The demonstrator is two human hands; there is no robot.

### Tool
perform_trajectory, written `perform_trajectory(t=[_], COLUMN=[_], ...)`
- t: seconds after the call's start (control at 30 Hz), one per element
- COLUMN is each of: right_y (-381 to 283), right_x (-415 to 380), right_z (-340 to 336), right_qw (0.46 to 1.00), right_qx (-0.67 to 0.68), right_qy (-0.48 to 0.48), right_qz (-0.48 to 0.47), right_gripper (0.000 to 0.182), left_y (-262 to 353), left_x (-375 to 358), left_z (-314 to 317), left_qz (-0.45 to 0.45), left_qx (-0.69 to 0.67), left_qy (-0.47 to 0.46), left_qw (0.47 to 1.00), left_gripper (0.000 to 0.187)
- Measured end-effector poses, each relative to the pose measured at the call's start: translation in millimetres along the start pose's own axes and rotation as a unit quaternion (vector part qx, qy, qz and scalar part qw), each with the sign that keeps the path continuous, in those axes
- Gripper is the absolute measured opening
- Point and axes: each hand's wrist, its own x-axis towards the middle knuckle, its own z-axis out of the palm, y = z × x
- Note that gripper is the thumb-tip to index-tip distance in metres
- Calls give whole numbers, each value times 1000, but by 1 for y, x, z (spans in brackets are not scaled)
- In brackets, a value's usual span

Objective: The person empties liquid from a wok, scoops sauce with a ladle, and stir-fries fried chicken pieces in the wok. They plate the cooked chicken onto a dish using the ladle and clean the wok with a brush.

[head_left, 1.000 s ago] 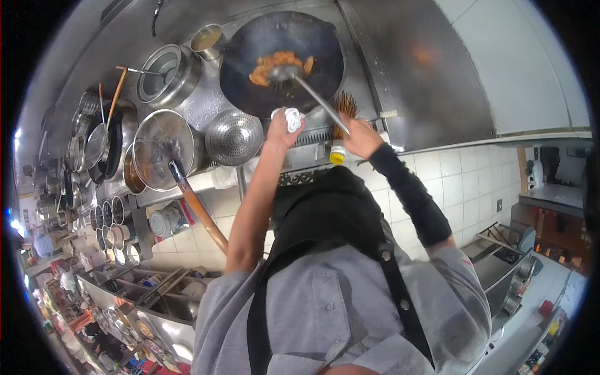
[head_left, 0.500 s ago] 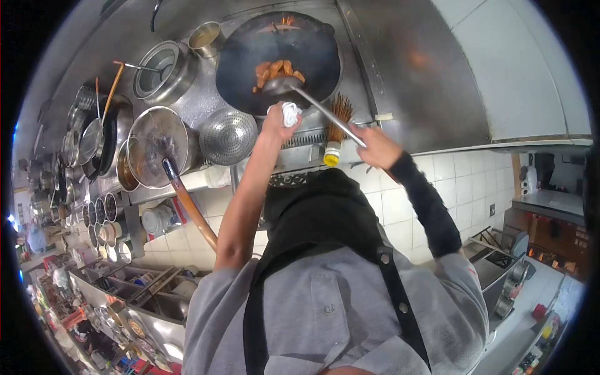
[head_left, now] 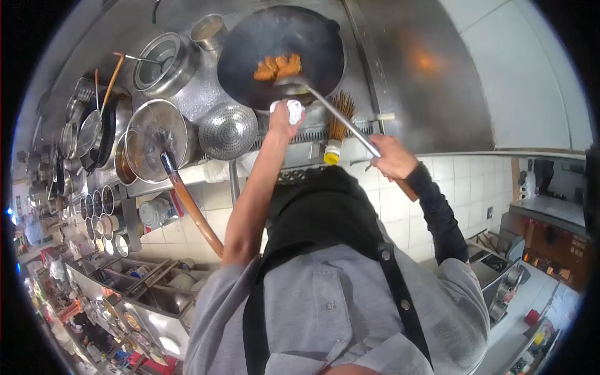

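Observation:
A dark wok (head_left: 237, 69) sits on the stove with browned food pieces (head_left: 278, 67) on its far side and some smoke above. At the wok's near rim, my left hand (head_left: 282, 120) is closed on a folded white cloth (head_left: 294, 111); whether it grips the wok through the cloth is hidden. My right hand (head_left: 394, 157) is wrapped around the handle of a metal ladle (head_left: 344, 119), whose wooden end sticks out below the fist. The ladle's bowl is inside the wok, just nearer than the food.
Right of my left hand lies a bamboo wok brush (head_left: 340, 119) with a yellow-tipped end. To the left are a perforated skimmer (head_left: 228, 131), a wire strainer (head_left: 156, 140) with a wooden handle, a metal pot (head_left: 159, 65) and a small metal container (head_left: 209, 31).
The food has shifted together toward the wok's far side. My right hand and the ladle have moved slightly right and nearer. The flame glimpsed behind the wok no longer shows.

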Motion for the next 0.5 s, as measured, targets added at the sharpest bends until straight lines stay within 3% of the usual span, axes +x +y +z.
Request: perform_trajectory(t=[0.07,0.17,0.2,0.27,0.3,0.4,0.5], right_y=[7,32,40,33,21,41,24], right_x=[30,95,112,114,100,58,8], right_z=[4,57,76,88,89,70,8], right_qw=[996,973,973,972,971,965,982], right_qx=[-70,-109,-98,-60,-34,-51,-61], right_qy=[21,143,164,206,226,220,119], right_qz=[-56,-142,-131,-96,-76,-132,-135], right_gripper=[31,27,27,26,24,58,49], left_y=[14,4,-7,-33,-40,-57,-32], left_x=[-4,15,-1,7,-14,-28,-41], left_z=[17,-21,-20,-67,-68,-85,-34], left_qz=[-23,-2,40,35,33,48,37], left_qx=[26,4,54,75,93,128,48], left_qy=[11,-26,57,33,99,87,72], left_qw=[999,1000,996,996,990,987,996], left_gripper=[17,18,17,19,22,21,14])
